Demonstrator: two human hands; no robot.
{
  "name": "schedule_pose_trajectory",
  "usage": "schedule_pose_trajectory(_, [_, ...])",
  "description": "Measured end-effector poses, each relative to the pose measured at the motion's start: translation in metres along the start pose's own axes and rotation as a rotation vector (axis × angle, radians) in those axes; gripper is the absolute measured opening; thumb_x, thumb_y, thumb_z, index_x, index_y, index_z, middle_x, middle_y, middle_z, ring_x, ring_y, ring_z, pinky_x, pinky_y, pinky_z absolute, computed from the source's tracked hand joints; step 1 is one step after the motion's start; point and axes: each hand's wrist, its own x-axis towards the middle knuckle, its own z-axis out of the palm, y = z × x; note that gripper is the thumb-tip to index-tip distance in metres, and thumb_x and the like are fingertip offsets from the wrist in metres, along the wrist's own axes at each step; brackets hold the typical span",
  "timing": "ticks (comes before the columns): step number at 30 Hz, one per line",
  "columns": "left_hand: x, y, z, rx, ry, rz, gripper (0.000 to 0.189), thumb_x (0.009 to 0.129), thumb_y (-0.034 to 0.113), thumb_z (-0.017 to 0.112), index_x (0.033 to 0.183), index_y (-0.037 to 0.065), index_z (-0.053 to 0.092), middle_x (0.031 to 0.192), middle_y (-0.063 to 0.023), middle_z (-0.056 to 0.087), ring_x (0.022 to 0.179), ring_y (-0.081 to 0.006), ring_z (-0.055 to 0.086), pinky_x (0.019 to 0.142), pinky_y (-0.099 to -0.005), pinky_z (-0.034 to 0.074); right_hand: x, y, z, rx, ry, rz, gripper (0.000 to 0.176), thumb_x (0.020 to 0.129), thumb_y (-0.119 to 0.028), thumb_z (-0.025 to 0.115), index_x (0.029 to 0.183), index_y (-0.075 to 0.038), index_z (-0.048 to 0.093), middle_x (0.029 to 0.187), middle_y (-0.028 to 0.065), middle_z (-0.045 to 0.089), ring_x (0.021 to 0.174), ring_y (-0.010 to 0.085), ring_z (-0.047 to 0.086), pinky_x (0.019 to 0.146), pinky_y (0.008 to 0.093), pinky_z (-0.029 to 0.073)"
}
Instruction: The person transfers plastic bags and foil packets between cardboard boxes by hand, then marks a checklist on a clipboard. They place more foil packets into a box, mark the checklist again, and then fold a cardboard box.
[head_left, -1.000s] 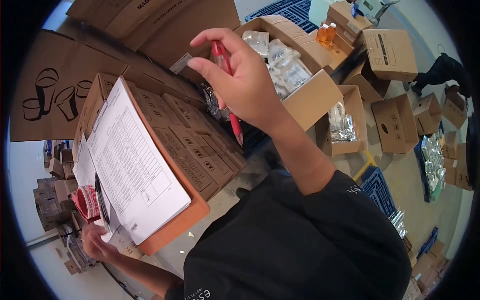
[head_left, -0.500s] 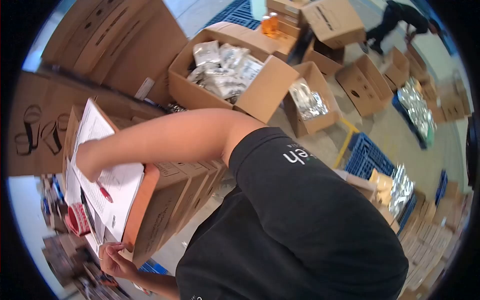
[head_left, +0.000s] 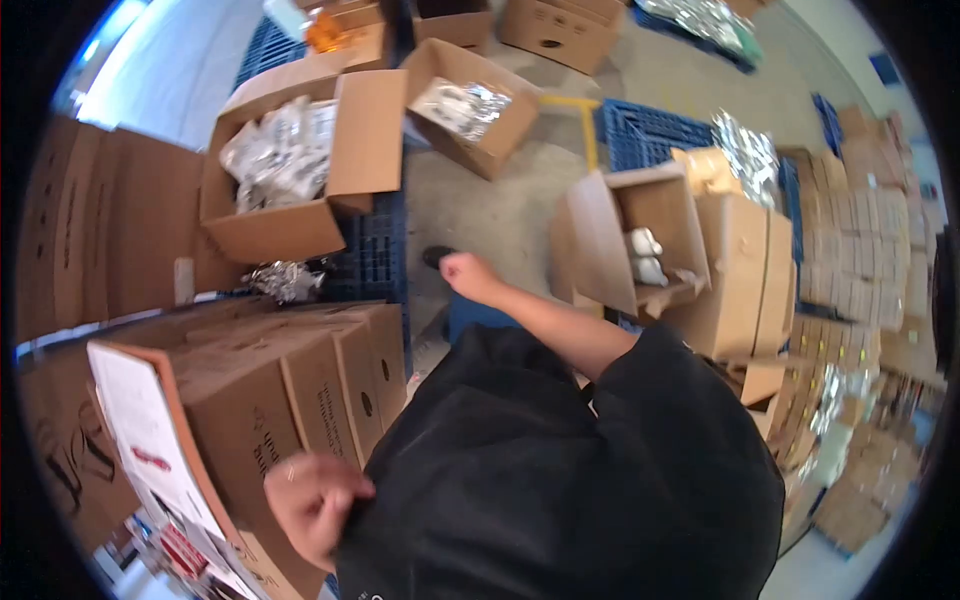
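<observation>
My left hand (head_left: 312, 500) is at the lower left, in front of my shirt and beside the stacked cartons (head_left: 270, 410); its fingers are curled and a ring shows, but blur hides whether it holds anything. Out over the floor, my right hand (head_left: 468, 277) has its fingers folded in, and no object shows in it. A clipboard with white papers (head_left: 150, 440) leans along the left side of the cartons, with a red pen (head_left: 151, 459) on the sheets. A box (head_left: 640, 235) with white items (head_left: 647, 257) inside stands to the right of my right hand.
An open carton (head_left: 275, 235) of clear and silvery packets is at the upper left. Another box (head_left: 495, 140) with silver packets sits near the top centre. Blue pallets (head_left: 655, 130) lie on the floor. Stacked cartons (head_left: 850, 240) line the right side.
My right hand has left the papers and moved right, over the floor. My left hand has come away from the clipboard's lower edge. The view has turned to the right; the other person is out of view.
</observation>
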Motion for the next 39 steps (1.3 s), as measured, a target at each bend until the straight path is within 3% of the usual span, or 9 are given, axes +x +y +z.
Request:
schedule_pose_trajectory(10, [0.010,-0.303,0.141,0.104,-0.393,-0.511,0.029,0.077,0.020,0.059,0.056,0.000,0.055,0.049,-0.0106,0.048,0.042,-0.0203,0.050,0.043,-0.0337,0.037,-0.152,0.085,-0.152,-0.244,0.193,0.935,0.032,0.073,-0.034,0.052,0.077,-0.006,0.066,0.084,0.0161,0.063,0.082,0.0322,0.060,0.072,0.0399,0.047])
schedule_pose_trajectory(19, [0.075,-0.464,0.104,0.903,-1.108,0.363,0.020,0.071,0.018,0.059,0.057,0.004,0.059,0.050,-0.0128,0.053,0.046,-0.0257,0.055,0.044,-0.0372,0.041,-0.213,0.101,-0.124,-0.109,0.919,1.184,0.040,0.076,-0.036,0.048,0.072,0.000,0.065,0.079,0.0216,0.060,0.078,0.0363,0.058,0.074,0.0421,0.046])
schedule_pose_trajectory(25, [0.144,-0.349,0.133,1.152,-1.150,0.604,0.018,0.065,0.022,0.058,0.061,0.005,0.064,0.058,-0.0162,0.058,0.055,-0.0319,0.060,0.050,-0.0438,0.045,-0.336,0.081,-0.005,0.000,1.126,1.445,0.034,0.078,-0.032,0.051,0.091,-0.002,0.060,0.100,0.0188,0.056,0.091,0.0347,0.052,0.082,0.0420,0.042])
schedule_pose_trajectory(27, [0.131,-0.323,0.151,1.074,-0.877,-0.027,0.019,0.068,0.023,0.055,0.064,0.006,0.064,0.061,-0.0162,0.058,0.060,-0.0308,0.061,0.054,-0.0429,0.046,-0.365,0.072,0.033,-0.435,1.535,1.352,0.042,0.071,-0.026,0.062,0.099,0.004,0.054,0.096,0.0221,0.054,0.090,0.0349,0.053,0.081,0.0423,0.042])
schedule_pose_trajectory(29, [0.114,-0.329,0.161,1.084,-0.757,0.185,0.023,0.072,0.023,0.052,0.068,0.005,0.064,0.063,-0.0182,0.059,0.065,-0.0319,0.061,0.058,-0.0429,0.046,-0.394,0.077,0.051,-0.191,1.534,1.444,0.060,0.068,-0.032,0.070,0.108,0.007,0.045,0.096,0.0208,0.054,0.093,0.0344,0.051,0.085,0.0405,0.041])
schedule_pose_trajectory(31, [0.096,-0.309,0.177,1.148,-0.976,0.456,0.027,0.076,0.026,0.049,0.072,0.006,0.066,0.076,-0.0163,0.063,0.071,-0.0337,0.061,0.062,-0.0417,0.046,-0.409,0.082,0.057,0.183,1.313,1.306,0.074,0.067,-0.039,0.072,0.115,0.007,0.040,0.100,0.0213,0.054,0.098,0.0341,0.051,0.088,0.0384,0.040])
schedule_pose_trajectory(32, [0.085,-0.313,0.180,0.820,-0.941,-0.099,0.026,0.077,0.030,0.051,0.079,0.010,0.067,0.079,-0.0130,0.064,0.072,-0.0326,0.060,0.065,-0.0401,0.047,-0.411,0.088,0.060,0.350,1.080,1.179,0.082,0.066,-0.042,0.073,0.121,0.007,0.036,0.105,0.0214,0.053,0.101,0.0336,0.050,0.089,0.0371,0.040])
schedule_pose_trajectory(36, [0.040,-0.341,0.179,0.638,-1.207,-0.173,0.028,0.076,0.033,0.052,0.087,0.011,0.066,0.080,-0.0129,0.063,0.079,-0.0320,0.059,0.070,-0.0412,0.046,-0.408,0.083,0.104,-0.363,-0.144,1.407,0.087,0.070,-0.034,0.069,0.138,-0.009,0.021,0.134,0.0191,0.034,0.116,0.0336,0.042,0.095,0.0395,0.037])
schedule_pose_trajectory(39, [0.031,-0.348,0.186,0.706,-1.228,-0.042,0.028,0.076,0.032,0.050,0.087,0.011,0.066,0.083,-0.0126,0.064,0.082,-0.0320,0.059,0.073,-0.0414,0.045,-0.420,0.110,0.129,-0.277,-0.121,1.583,0.070,0.082,-0.025,0.053,0.140,-0.013,0.016,0.132,0.0147,0.040,0.115,0.0297,0.045,0.093,0.0405,0.040])
